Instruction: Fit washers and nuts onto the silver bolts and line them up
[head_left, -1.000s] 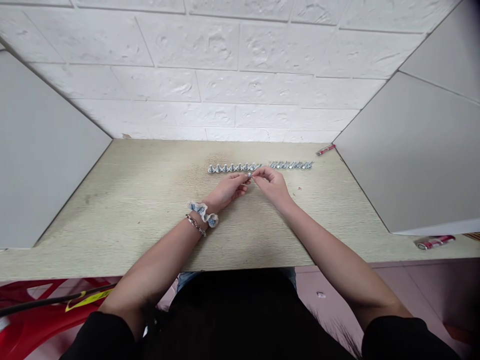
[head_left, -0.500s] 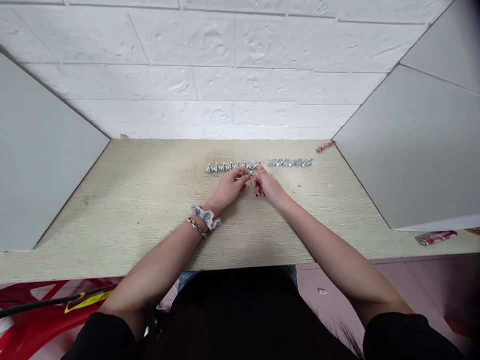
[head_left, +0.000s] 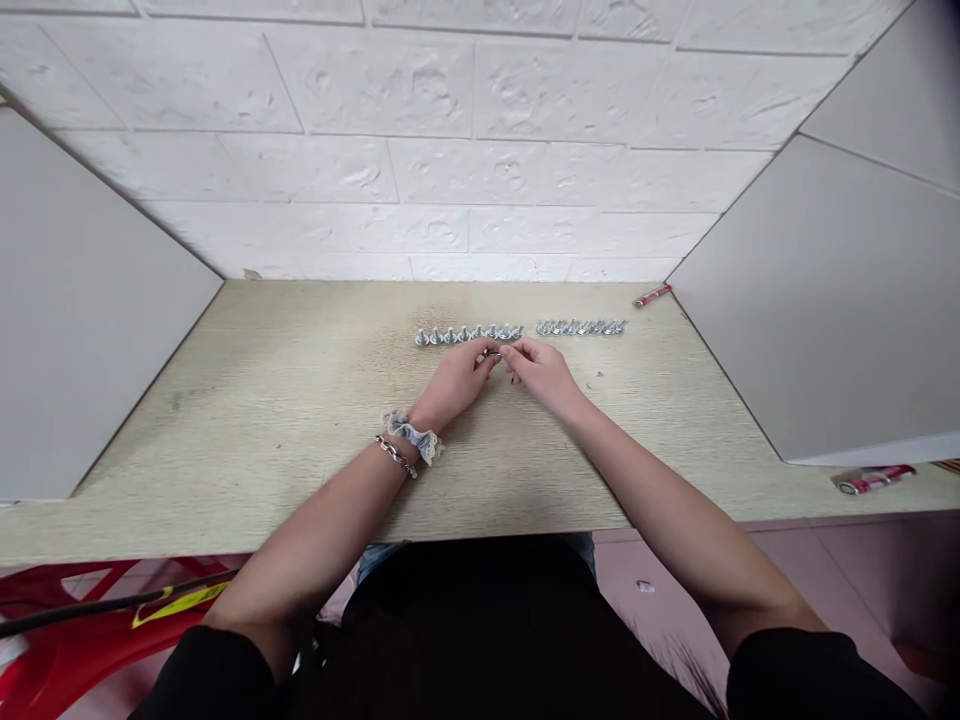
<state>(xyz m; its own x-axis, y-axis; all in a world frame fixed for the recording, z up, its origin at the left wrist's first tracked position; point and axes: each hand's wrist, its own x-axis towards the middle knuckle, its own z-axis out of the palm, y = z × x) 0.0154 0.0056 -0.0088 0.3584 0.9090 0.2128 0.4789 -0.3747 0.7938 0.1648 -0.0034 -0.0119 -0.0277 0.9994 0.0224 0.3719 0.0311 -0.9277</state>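
Note:
My left hand (head_left: 461,372) is closed in a pinch on a small metal bolt (head_left: 492,353), mostly hidden by the fingertips. From the other side the thumb and fingers of my right hand (head_left: 541,370) pinch its end, and the two hands nearly touch. Just behind my hands stands a row of upright bolts (head_left: 450,336) with washers, several of them. To their right, a second row of bolts (head_left: 581,328) lies close together, tilted over.
The pale wooden tabletop (head_left: 300,420) runs back to a white brick wall (head_left: 435,170), with grey panels at left and right. One red battery (head_left: 652,296) lies at the back right corner, another red battery (head_left: 876,480) near the right front. A red stool (head_left: 75,650) is below left.
My right hand has turned, its raised thumb coming down against the fingers at the bolt. The bolt has become more covered. Both rows stay in place.

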